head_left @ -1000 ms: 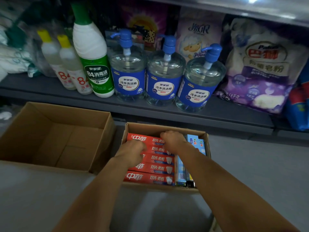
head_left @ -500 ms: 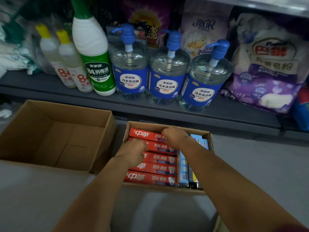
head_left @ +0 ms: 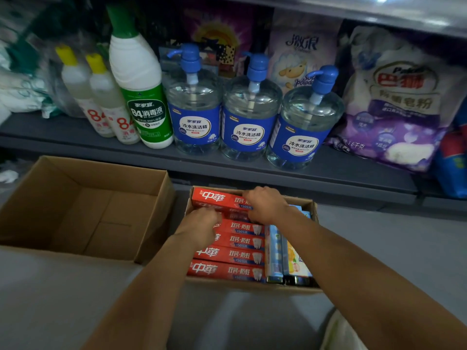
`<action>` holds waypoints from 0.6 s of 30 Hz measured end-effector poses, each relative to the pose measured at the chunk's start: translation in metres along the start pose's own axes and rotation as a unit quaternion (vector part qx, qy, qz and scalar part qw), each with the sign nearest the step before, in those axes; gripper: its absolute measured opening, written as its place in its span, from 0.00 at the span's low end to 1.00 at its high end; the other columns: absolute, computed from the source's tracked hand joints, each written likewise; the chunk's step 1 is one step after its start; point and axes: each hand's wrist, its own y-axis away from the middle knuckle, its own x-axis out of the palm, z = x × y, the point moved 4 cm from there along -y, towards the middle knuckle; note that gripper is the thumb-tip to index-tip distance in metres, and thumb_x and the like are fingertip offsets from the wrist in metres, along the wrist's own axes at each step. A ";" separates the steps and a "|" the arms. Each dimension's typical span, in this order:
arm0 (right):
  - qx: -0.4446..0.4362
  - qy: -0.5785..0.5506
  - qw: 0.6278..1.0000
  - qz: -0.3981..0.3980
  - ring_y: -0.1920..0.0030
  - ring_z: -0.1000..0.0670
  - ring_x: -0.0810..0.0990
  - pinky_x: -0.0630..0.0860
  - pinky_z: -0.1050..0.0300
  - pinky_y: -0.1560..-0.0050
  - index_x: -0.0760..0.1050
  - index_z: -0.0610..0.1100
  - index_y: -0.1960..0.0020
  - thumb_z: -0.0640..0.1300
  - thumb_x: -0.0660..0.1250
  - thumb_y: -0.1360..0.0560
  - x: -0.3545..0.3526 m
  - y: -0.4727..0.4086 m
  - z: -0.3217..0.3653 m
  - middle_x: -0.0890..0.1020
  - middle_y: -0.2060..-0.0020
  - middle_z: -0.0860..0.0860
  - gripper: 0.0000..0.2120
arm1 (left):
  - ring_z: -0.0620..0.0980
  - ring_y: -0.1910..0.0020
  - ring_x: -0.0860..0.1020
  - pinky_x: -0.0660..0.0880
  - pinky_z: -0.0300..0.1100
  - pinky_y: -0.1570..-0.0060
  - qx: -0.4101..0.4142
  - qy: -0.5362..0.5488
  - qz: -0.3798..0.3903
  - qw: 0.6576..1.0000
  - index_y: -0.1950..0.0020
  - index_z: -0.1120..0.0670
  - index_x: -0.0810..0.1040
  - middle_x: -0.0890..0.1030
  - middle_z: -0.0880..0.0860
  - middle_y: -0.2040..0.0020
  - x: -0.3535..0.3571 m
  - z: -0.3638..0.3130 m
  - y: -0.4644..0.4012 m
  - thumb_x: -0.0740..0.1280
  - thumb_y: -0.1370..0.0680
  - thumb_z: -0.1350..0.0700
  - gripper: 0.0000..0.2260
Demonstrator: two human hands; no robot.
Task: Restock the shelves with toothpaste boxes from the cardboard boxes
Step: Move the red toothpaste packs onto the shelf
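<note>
A small cardboard box [head_left: 252, 284] on the floor holds a row of red toothpaste boxes [head_left: 227, 270], with a few blue ones [head_left: 275, 251] standing along its right side. The farthest red toothpaste box [head_left: 214, 198] sits tilted a little higher than the others. My right hand [head_left: 265, 205] curls over its right end and grips it. My left hand [head_left: 202, 224] reaches down beside it with fingers curled on the near edge of the same box. The fingertips of both hands are hidden among the boxes.
An empty, larger cardboard box [head_left: 75, 210] stands to the left. The low grey shelf [head_left: 353, 173] behind carries bleach bottles [head_left: 141, 97], three clear pump bottles [head_left: 250, 122] with blue labels and bags of washing powder [head_left: 399, 102]. Grey floor lies around the boxes.
The far red toothpaste box has come up a little at its far edge. Both hands have shifted slightly toward it. The camera has moved a bit closer.
</note>
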 end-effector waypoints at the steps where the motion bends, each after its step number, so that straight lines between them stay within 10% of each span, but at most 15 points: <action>1: 0.000 -0.003 1.000 -0.008 0.42 0.43 0.77 0.72 0.51 0.46 0.71 0.45 0.37 0.47 0.67 0.26 -0.005 0.003 -0.002 0.77 0.41 0.45 0.18 | 0.50 0.40 0.77 0.74 0.48 0.38 0.000 -0.002 0.000 1.000 0.36 0.49 0.76 0.78 0.50 0.39 0.001 -0.001 -0.001 0.66 0.22 0.59 0.15; 18: -0.008 -0.067 0.996 -0.049 0.46 0.47 0.78 0.72 0.55 0.49 0.72 0.46 0.40 0.51 0.69 0.26 -0.031 0.012 -0.018 0.81 0.47 0.48 0.18 | 0.49 0.34 0.71 0.68 0.48 0.32 0.072 -0.075 -0.029 0.994 0.37 0.50 0.76 0.74 0.49 0.36 0.021 0.004 -0.044 0.68 0.24 0.56 0.15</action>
